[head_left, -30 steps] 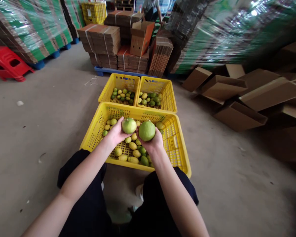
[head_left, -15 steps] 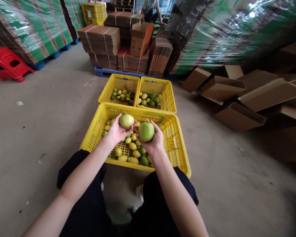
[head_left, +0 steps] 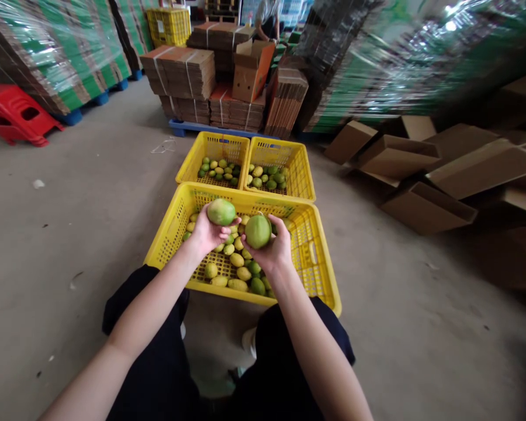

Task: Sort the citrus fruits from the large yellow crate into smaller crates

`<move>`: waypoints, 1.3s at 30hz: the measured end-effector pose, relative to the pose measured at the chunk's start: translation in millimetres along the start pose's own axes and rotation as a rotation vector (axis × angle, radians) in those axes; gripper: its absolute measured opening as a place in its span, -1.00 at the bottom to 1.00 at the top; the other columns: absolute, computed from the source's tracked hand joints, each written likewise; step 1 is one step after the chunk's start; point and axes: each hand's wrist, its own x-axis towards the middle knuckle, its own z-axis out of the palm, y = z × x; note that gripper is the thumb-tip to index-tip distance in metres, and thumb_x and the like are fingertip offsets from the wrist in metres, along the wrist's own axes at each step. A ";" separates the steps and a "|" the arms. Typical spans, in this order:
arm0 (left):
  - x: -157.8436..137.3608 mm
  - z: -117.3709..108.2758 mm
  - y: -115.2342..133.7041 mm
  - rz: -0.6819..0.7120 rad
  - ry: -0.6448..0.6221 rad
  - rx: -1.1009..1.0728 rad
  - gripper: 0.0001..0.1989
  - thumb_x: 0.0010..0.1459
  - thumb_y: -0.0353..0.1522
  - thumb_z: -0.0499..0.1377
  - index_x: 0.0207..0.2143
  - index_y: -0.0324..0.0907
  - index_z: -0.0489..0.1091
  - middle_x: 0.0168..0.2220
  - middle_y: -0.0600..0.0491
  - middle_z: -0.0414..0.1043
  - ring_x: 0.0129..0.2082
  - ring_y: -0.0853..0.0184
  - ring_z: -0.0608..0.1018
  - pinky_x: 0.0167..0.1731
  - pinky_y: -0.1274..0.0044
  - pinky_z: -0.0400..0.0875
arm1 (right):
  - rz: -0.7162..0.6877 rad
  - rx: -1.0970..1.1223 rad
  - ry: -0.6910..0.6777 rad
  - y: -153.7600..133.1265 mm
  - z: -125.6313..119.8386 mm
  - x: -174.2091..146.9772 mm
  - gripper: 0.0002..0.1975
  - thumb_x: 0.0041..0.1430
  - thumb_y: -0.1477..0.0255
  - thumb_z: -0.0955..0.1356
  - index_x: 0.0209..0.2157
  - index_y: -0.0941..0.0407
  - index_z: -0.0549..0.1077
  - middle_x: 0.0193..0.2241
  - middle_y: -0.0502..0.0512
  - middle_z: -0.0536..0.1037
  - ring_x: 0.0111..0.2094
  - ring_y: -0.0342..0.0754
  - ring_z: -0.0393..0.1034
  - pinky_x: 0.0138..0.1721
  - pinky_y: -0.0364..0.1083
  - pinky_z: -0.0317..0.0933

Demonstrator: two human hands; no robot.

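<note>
My left hand is closed around a yellow-green, lemon-like fruit, its greener side facing right. Beside it, my right hand cups a rounder green fruit with a bit of stem at the top. Both hands are above a large yellow plastic crate, which stands in front of my knees. Several yellow and green fruits lie loose on its slatted floor, partly hidden by my hands.
Behind the large crate stand two more yellow crates holding similar fruit. Bundled flat cardboard is stacked on a blue pallet. Open cardboard boxes lie to the right. A red stool stands left; a person is at the back.
The fruit in my left hand has turned, showing more green, and moved slightly up and left. In my right hand the green fruit has turned a little.
</note>
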 end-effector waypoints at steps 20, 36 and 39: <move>-2.7 0.0 0.9 0.184 0.023 0.226 -0.78 0.22 -0.30 0.24 -0.19 -0.29 0.48 -0.45 -0.06 0.53 -0.66 0.45 0.46 -0.69 0.67 0.39 | 0.106 -0.117 -0.067 -2.4 -8.4 14.3 -0.75 0.27 0.36 0.20 -0.26 0.16 0.47 -0.57 0.13 0.57 -0.59 0.02 0.46 -0.64 -0.10 0.34; -4.7 8.5 1.8 0.138 0.061 0.081 -0.62 0.36 -0.26 -0.08 -0.10 -0.34 0.43 -0.42 -0.17 0.53 -0.42 0.24 0.61 -0.49 0.56 0.51 | 0.028 -0.057 -0.039 -3.8 -4.4 10.3 -0.68 0.36 0.25 0.20 -0.29 0.13 0.48 -0.50 0.13 0.61 -0.47 0.00 0.52 -0.48 -0.08 0.46; -4.4 6.9 0.4 0.188 0.054 0.096 -0.70 0.30 -0.25 0.06 -0.12 -0.28 0.43 -0.43 -0.09 0.53 -0.41 0.24 0.62 -0.44 0.54 0.54 | -0.027 -0.060 -0.073 -6.2 -6.9 7.8 -0.78 0.19 0.21 0.38 -0.32 0.09 0.49 -0.50 0.04 0.60 -0.48 -0.03 0.49 -0.44 -0.06 0.47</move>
